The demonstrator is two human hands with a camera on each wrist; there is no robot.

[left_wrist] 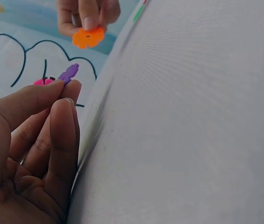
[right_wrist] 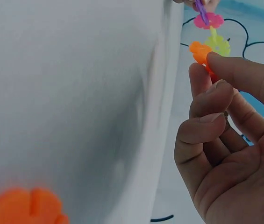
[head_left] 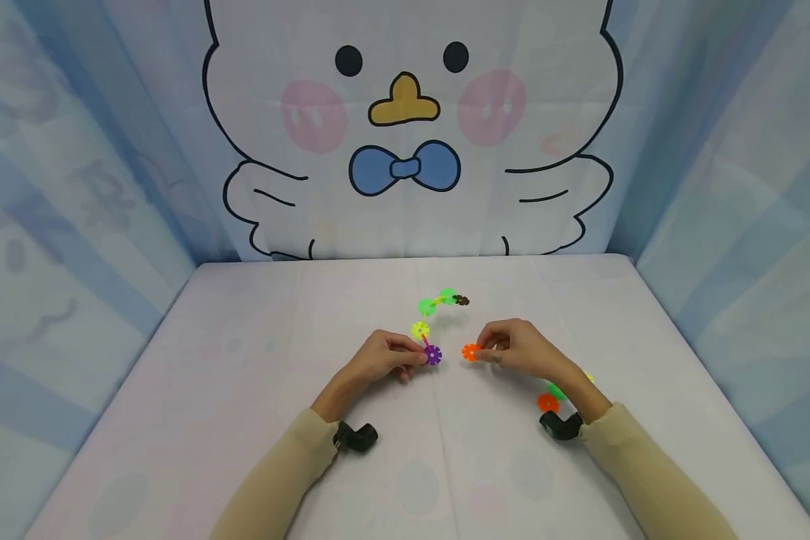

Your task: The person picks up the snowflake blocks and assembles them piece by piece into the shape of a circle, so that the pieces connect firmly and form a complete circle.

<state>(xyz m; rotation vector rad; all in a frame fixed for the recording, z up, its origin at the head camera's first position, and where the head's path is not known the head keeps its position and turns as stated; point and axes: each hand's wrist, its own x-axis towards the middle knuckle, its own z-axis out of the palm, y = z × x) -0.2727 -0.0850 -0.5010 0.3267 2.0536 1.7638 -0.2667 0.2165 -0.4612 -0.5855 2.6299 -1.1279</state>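
Note:
My left hand (head_left: pixel 386 355) pinches a purple notched disc (head_left: pixel 433 355) between thumb and fingertips. A pink disc (left_wrist: pixel 43 81) joins the purple one, and from there a linked chain runs back through a yellow disc (head_left: pixel 420 330) and green discs (head_left: pixel 427 307) to a dark brown disc (head_left: pixel 462 300). Facing it, my right hand (head_left: pixel 518 348) pinches an orange notched disc (head_left: pixel 470 352) by its edge. A small gap separates the orange disc from the purple one. In the right wrist view, the orange disc (right_wrist: pixel 200 52) shows partly behind the thumb.
Beneath my right forearm lie another orange disc (head_left: pixel 548 403), a green disc (head_left: pixel 556 391) and a yellow piece (head_left: pixel 589 378), partly hidden by the arm. A pale cloth covers the table (head_left: pixel 277 315). Printed curtains (head_left: pixel 405 217) stand at the back and both sides.

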